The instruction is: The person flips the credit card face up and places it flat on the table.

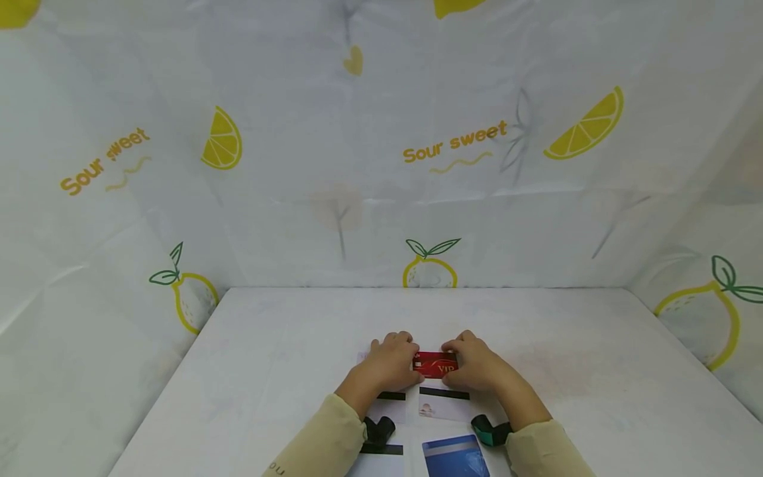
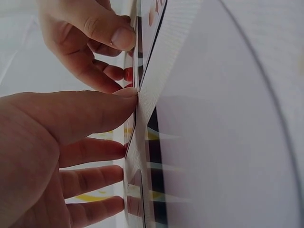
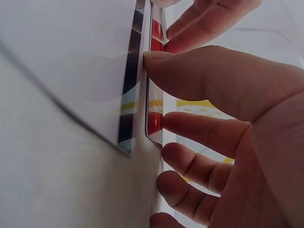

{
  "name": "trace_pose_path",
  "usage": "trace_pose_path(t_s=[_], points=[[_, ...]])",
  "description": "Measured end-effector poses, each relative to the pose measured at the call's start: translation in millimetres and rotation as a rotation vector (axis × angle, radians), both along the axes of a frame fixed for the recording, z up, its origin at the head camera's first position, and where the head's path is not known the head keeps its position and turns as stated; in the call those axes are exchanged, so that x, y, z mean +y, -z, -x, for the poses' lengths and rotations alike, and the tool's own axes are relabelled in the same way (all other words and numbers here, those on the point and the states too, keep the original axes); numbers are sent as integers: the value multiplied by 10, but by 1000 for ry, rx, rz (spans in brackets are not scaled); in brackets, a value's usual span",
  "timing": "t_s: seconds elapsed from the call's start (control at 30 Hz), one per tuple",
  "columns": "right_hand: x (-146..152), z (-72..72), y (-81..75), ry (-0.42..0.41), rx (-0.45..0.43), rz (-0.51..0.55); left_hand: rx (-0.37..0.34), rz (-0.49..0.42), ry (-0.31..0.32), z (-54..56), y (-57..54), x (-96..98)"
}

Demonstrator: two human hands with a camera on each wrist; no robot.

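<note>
A red card marked VIP [image 1: 434, 364] lies flat at the far end of a group of cards on the white table. At its left end is my left hand [image 1: 390, 364], with thumb on the near edge and fingertips along the far edge. My right hand [image 1: 479, 366] pinches the right end the same way, as the right wrist view shows with its thumb [image 3: 159, 61] at the card's edge. Just below lies a white card with a black stripe [image 1: 444, 407]. Another pale card [image 1: 361, 356] is mostly hidden behind the left hand.
Nearer me lie a blue card [image 1: 456, 457], slightly turned, and two more striped white cards, one at the front left [image 1: 378, 465] and one partly under the left forearm [image 1: 390, 411]. A lemon-print cloth [image 1: 381, 165] stands behind the table [image 1: 286, 358].
</note>
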State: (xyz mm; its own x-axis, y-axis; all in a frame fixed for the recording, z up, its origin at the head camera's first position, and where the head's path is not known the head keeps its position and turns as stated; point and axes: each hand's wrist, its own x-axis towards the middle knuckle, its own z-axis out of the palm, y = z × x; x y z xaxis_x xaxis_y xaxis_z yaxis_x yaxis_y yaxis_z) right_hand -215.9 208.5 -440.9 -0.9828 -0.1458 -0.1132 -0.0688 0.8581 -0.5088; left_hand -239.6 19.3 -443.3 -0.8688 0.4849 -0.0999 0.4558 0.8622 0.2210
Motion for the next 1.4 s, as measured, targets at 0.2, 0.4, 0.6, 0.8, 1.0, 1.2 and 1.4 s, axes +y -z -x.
trace_pose_path(t_s=[0.2,0.4,0.6,0.8,1.0,1.2,1.4], points=[[-12,4,-18,-14,8,-10,-9,-4,-2,18,2,-22],[-16,0,-18,-18,-1,-18,-16,-5,-4,-2,-6,-31],[-4,-12,-24,-13,4,-25,-29,-11,-5,-9,-29,-26],[21,-29,-44,-13,-5,-25,-38,-18,19,-5,-69,-42],[51,-37,-70,-21,19,-23,-59,-70,2,27,-173,-103],[26,-18,-75,-9,7,-20,-114,-142,-19,59,-215,-153],[-84,-23,-123,-20,35,19,-107,-214,-35,65,-206,-261]])
